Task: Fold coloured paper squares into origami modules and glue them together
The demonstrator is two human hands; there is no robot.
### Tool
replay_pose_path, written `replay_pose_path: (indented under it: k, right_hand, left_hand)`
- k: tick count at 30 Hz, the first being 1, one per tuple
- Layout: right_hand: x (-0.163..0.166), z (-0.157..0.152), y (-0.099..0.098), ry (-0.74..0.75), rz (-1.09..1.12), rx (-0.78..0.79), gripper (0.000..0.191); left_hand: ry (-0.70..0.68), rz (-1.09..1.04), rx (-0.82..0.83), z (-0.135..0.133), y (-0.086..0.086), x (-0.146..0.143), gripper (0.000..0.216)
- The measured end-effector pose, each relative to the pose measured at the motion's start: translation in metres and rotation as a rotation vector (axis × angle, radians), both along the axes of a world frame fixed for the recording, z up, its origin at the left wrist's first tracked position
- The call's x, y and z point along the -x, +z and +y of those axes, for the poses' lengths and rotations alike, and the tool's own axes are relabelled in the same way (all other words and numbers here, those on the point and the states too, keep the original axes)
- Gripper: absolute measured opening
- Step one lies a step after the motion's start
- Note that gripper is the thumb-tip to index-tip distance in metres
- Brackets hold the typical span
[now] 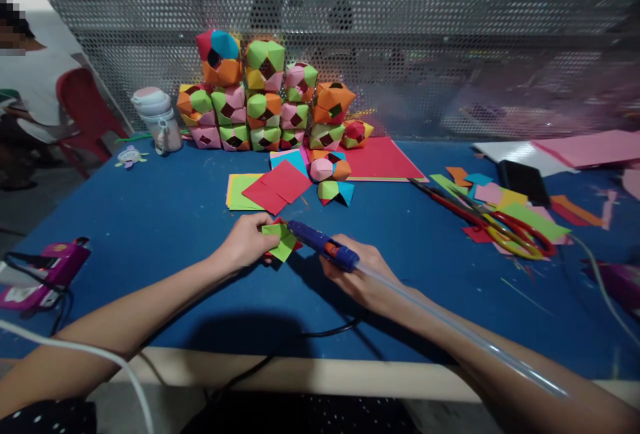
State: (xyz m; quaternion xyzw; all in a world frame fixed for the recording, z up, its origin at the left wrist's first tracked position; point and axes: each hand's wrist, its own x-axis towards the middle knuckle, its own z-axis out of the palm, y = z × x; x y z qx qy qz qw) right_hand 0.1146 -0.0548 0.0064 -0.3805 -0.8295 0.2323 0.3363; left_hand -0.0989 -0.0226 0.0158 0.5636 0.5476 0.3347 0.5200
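My left hand (249, 241) pinches a folded green paper piece (281, 241) with red paper under it, just above the blue table (165, 221). My right hand (361, 274) grips a blue glue gun (323, 247) whose nozzle points left and touches the green paper. A clear glue stick (450, 324) runs back from the gun along my right forearm. Beyond the hands lie red and green paper squares (270, 187) and two loose folded paper balls (330, 177).
A stack of multicoloured paper cubes (265, 97) stands at the back against a perforated metal screen. A bottle (159, 119) is to its left. Red-handled scissors (495, 224) and paper scraps lie right. A pink glue gun (47, 273) rests left. A person sits at far left.
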Motion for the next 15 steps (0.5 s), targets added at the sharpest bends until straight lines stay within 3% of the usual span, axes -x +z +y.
replay_pose_path:
  k: [15]
  right_hand:
    - [-0.0001, -0.0010, -0.0009, 0.048, 0.008, 0.062, 0.006]
  left_hand:
    - [-0.032, 0.022, -0.021, 0.0016, -0.0067, 0.0010, 0.011]
